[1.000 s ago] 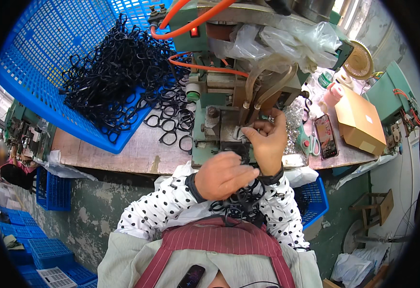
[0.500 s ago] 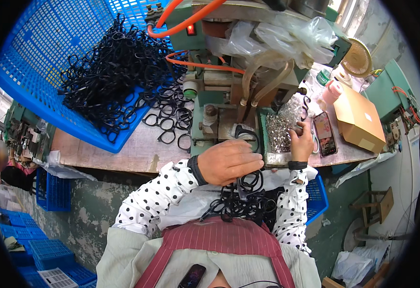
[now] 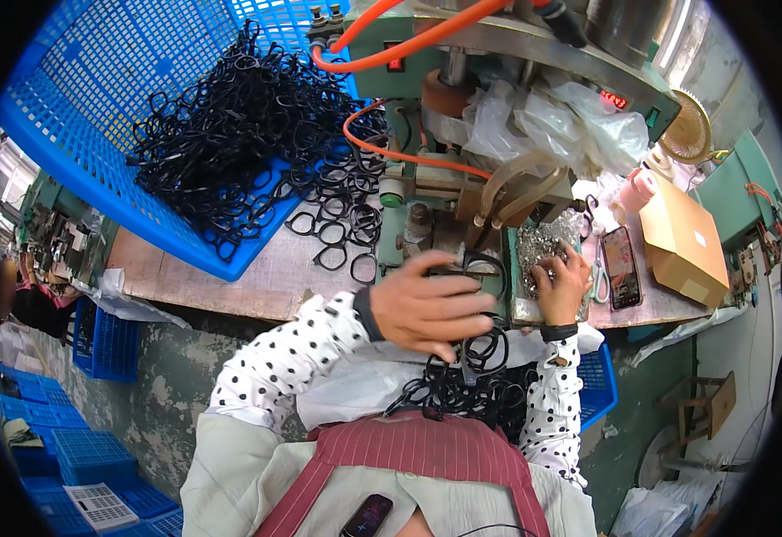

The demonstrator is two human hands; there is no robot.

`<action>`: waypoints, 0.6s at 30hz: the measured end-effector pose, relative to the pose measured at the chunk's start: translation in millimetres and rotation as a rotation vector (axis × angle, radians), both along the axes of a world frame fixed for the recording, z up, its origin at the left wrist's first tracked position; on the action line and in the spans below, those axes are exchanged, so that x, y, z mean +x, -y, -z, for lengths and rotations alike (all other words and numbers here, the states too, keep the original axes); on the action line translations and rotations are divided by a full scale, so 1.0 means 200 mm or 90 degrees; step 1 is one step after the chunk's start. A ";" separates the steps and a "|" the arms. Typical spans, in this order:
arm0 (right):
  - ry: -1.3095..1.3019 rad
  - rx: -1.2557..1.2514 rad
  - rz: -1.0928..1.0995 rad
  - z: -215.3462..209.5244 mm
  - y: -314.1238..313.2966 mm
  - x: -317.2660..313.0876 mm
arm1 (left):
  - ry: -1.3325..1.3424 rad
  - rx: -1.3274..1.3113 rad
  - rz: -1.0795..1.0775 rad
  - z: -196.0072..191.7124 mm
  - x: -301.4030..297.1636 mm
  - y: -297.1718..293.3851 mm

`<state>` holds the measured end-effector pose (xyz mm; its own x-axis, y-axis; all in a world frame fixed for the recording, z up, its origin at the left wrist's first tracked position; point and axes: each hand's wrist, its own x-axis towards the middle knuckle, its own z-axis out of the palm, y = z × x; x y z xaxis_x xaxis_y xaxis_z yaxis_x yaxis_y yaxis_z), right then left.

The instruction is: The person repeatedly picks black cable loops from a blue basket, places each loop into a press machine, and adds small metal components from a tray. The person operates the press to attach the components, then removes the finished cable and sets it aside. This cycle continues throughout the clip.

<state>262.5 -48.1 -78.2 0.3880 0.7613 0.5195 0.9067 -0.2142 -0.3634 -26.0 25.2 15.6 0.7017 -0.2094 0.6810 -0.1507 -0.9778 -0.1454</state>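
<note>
My left hand (image 3: 431,309) is over the front of the green press machine, palm down, its fingers stretched and a little apart, slightly blurred. Beside its fingertips a black glasses frame (image 3: 500,268) sits at the machine's work spot. Below the hand, more black glasses frames (image 3: 489,353) lie heaped on my lap. My right hand (image 3: 563,286) reaches into a green-edged tray (image 3: 514,300) of small shiny metal parts (image 3: 534,240). Its fingers are curled with the tips down among the parts; whatever they pinch is too small to make out.
A large blue basket (image 3: 78,170) holds a pile of black frames (image 3: 248,125), some spilling onto the table (image 3: 185,277). An orange hose (image 3: 436,40) arches over the machine. Right of the tray are scissors (image 3: 599,282), a phone (image 3: 621,268) and a cardboard box (image 3: 684,242).
My right hand has come down from beside the tray into the metal parts. My left hand's fingers have spread. The whole view has shifted slightly.
</note>
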 end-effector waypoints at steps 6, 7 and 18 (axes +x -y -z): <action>-0.095 0.155 -0.049 0.00 0.01 0.02 | 0.091 -0.131 -0.477 0.18 -0.25 -0.74; -0.104 0.157 -0.047 0.00 0.01 0.02 | 0.012 -0.133 -0.546 0.23 -0.26 -0.89; -0.172 0.184 0.019 0.05 0.04 0.04 | 0.107 -0.262 -0.739 0.66 -0.36 -0.95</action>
<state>270.2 -55.5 -88.1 0.5602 0.5844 0.5870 0.7651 -0.0935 -0.6371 -98.7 215.6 -116.2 0.2270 0.7270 0.6480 0.8246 -0.4975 0.2693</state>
